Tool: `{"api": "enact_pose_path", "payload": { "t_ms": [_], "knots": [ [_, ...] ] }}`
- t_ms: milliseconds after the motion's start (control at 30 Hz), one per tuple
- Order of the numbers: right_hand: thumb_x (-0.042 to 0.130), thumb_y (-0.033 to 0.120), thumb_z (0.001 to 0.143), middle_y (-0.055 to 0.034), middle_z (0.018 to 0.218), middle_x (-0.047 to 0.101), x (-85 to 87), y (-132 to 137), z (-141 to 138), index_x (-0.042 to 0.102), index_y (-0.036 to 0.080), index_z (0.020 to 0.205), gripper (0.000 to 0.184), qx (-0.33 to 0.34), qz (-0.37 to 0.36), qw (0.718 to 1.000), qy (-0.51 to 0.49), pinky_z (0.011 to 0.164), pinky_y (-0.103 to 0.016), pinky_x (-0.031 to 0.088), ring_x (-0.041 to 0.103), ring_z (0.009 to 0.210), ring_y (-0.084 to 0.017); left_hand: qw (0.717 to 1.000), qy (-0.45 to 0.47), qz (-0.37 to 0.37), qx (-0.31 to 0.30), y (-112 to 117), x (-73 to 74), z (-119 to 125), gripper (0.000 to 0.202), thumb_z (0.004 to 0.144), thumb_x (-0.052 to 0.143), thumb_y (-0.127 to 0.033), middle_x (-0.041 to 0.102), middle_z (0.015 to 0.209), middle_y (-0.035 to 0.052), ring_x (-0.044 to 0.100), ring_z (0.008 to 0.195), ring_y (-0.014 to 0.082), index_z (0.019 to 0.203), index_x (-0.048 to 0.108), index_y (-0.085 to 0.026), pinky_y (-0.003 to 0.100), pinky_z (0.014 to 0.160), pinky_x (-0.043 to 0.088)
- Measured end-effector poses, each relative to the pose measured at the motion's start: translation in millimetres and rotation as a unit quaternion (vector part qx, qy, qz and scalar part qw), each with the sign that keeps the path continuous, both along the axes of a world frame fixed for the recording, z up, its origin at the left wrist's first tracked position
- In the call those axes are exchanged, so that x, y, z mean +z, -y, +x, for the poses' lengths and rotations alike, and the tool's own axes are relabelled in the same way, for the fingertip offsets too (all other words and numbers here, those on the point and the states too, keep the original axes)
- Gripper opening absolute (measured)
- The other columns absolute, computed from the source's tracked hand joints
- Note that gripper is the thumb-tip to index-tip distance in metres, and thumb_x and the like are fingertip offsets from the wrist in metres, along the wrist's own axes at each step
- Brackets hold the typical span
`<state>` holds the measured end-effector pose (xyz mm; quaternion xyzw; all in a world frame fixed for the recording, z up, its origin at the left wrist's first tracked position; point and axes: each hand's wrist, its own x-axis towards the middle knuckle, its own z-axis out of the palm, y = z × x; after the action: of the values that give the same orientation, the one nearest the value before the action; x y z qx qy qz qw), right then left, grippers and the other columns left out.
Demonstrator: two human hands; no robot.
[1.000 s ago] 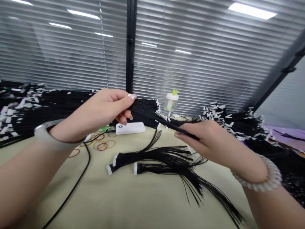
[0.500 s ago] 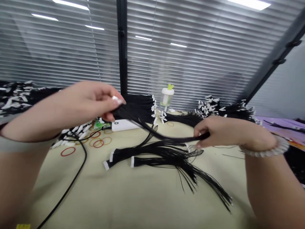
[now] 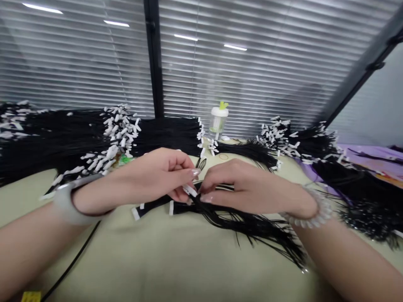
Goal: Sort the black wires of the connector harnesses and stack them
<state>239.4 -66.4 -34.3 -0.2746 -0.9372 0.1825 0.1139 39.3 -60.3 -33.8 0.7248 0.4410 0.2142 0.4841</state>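
Head view, black white-tipped strands (image 3: 252,222), apparently bundled

The left hand (image 3: 151,178) and right hand (image 3: 248,188) hid where the loose black tasselled cords (image 3: 252,222) met; the small white tag (image 3: 189,191) was blurred.

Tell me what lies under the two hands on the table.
Under the left hand and right hand lie bundles of black wires with white end tags on the beige table. The hands cover the wires' middle stretch.
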Motion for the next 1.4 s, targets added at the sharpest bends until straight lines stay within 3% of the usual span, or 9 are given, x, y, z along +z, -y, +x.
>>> {"api": "enact_pose_path", "payload": {
  "t_ms": [67, 167, 267, 433, 667, 867, 1067, 1200, 1400],
  "knots": [
    [0.047, 0.037, 0.084, -0.0007, 0.073, 0.059, -5.1, 2.1, -4.3, 0.057, 0.014, 0.078, 0.025, 0.001, 0.015, 1.000, -0.016, 0.061, -0.021, 0.037, 0.050, 0.064, -0.008, 1.000, -0.006, 0.002, -0.021, 1.1, 2.9, -1.5, 0.017, 0.077, 0.055, -0.036, 0.069, 0.075, -0.0015, 0.066, 0.067, 0.0098, 0.082, 0.058, -0.019, 0.016, 0.062, 0.054],
    [0.049, 0.030, 0.084, 0.0028, 0.061, 0.049, -7.8, 3.1, -6.2, 0.049, 0.014, 0.065, 0.025, -0.026, 0.095, 0.994, -0.044, 0.056, -0.021, 0.031, 0.040, 0.056, -0.005, 0.999, -0.010, 0.031, -0.035, 1.7, 6.3, -3.7, 0.015, 0.075, 0.059, -0.032, 0.070, 0.076, -0.0041, 0.066, 0.072, 0.0093, 0.086, 0.059, -0.022, 0.013, 0.063, 0.052],
    [0.041, 0.021, 0.087, 0.0046, 0.053, 0.036, -5.6, 3.1, -5.5, 0.040, 0.014, 0.058, 0.029, -0.049, 0.126, 0.989, -0.056, 0.052, -0.022, 0.025, 0.029, 0.051, -0.005, 0.996, -0.020, 0.082, -0.011, 3.2, 8.8, -4.7, 0.009, 0.076, 0.058, -0.029, 0.070, 0.068, -0.0073, 0.065, 0.065, 0.0058, 0.083, 0.060, -0.023, 0.007, 0.056, 0.049],
    [0.038, 0.023, 0.089, 0.0051, 0.055, 0.042, -1.6, 3.8, -4.3, 0.046, 0.014, 0.065, 0.027, -0.060, 0.033, 0.995, -0.078, 0.050, -0.018, 0.029, 0.034, 0.051, -0.004, 0.990, -0.066, 0.113, 0.045, 7.7, 13.9, -5.2, 0.011, 0.076, 0.056, -0.032, 0.068, 0.054, -0.0085, 0.063, 0.051, 0.0045, 0.079, 0.062, -0.024, 0.005, 0.045, 0.045],
    [0.036, 0.025, 0.090, 0.0035, 0.062, 0.047, -1.0, 3.6, -4.9, 0.047, 0.014, 0.065, 0.030, -0.063, -0.111, 0.984, -0.126, 0.053, -0.018, 0.033, 0.040, 0.057, -0.004, 0.987, -0.087, 0.124, 0.054, 11.7, 16.7, -4.3, 0.009, 0.075, 0.057, -0.033, 0.067, 0.052, -0.0088, 0.061, 0.048, 0.0049, 0.077, 0.063, -0.025, 0.006, 0.042, 0.043],
    [0.040, 0.028, 0.088, 0.0047, 0.055, 0.045, -3.3, 1.7, -7.0, 0.050, 0.014, 0.063, 0.031, -0.073, -0.036, 0.988, -0.130, 0.048, -0.017, 0.030, 0.037, 0.050, -0.003, 0.989, -0.081, 0.117, 0.036, 10.2, 12.5, -3.7, 0.009, 0.075, 0.056, -0.031, 0.067, 0.053, -0.0081, 0.062, 0.050, 0.0073, 0.076, 0.062, -0.026, 0.009, 0.040, 0.041],
    [0.038, 0.024, 0.089, 0.0042, 0.056, 0.047, -2.6, 4.3, -6.0, 0.052, 0.013, 0.065, 0.029, -0.066, -0.024, 0.991, -0.113, 0.049, -0.016, 0.032, 0.038, 0.051, -0.003, 0.986, -0.104, 0.121, 0.041, 9.7, 14.0, -2.8, 0.011, 0.075, 0.054, -0.034, 0.066, 0.050, -0.0080, 0.062, 0.048, 0.0081, 0.076, 0.063, -0.027, 0.010, 0.038, 0.039],
    [0.040, 0.019, 0.087, 0.0047, 0.052, 0.045, -3.7, 4.8, -6.9, 0.053, 0.013, 0.065, 0.027, -0.076, 0.027, 0.991, -0.104, 0.049, -0.017, 0.031, 0.036, 0.049, -0.003, 0.984, -0.119, 0.124, 0.055, 9.4, 15.5, -2.8, 0.011, 0.074, 0.055, -0.035, 0.064, 0.047, -0.0081, 0.061, 0.046, 0.0084, 0.076, 0.064, -0.028, 0.011, 0.037, 0.038],
    [0.040, 0.023, 0.088, 0.0050, 0.052, 0.047, -3.8, 4.2, -7.7, 0.057, 0.014, 0.067, 0.028, -0.071, 0.039, 0.991, -0.107, 0.048, -0.015, 0.031, 0.037, 0.047, -0.003, 0.983, -0.126, 0.126, 0.052, 11.7, 17.1, -4.0, 0.015, 0.075, 0.053, -0.036, 0.065, 0.052, -0.0054, 0.059, 0.046, 0.0097, 0.075, 0.065, -0.027, 0.014, 0.032, 0.034]
  ]
}}
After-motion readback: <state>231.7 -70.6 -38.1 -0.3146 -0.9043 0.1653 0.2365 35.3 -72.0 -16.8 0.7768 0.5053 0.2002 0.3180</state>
